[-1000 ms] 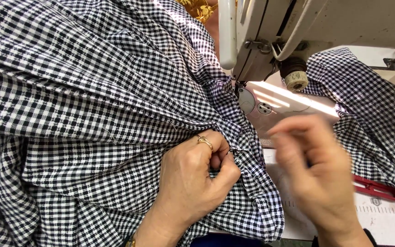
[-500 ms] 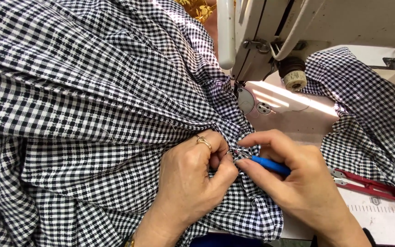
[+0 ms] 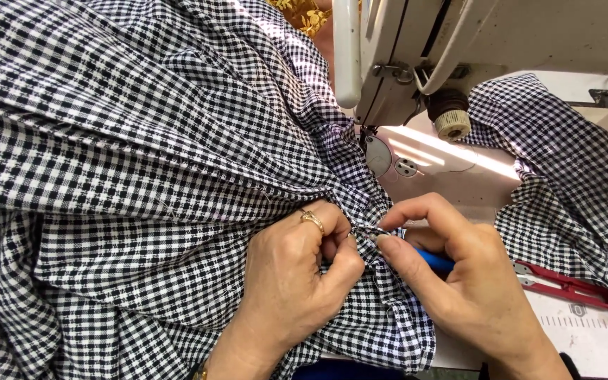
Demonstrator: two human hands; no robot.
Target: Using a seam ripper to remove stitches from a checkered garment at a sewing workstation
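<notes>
A bunched fold of the black-and-white checked fabric [image 3: 142, 162] is pinched at the middle of the view, just in front of the sewing machine [image 3: 473, 49]. It is gripped by the closed fingers of the left hand [image 3: 297, 281], on which a gold ring [image 3: 312, 221] is worn. A blue-handled tool [image 3: 434, 262] is held in the curled right hand [image 3: 459, 281], its tip hidden at the fold. Red thread snips [image 3: 564, 287] are laid just right of that hand.
</notes>
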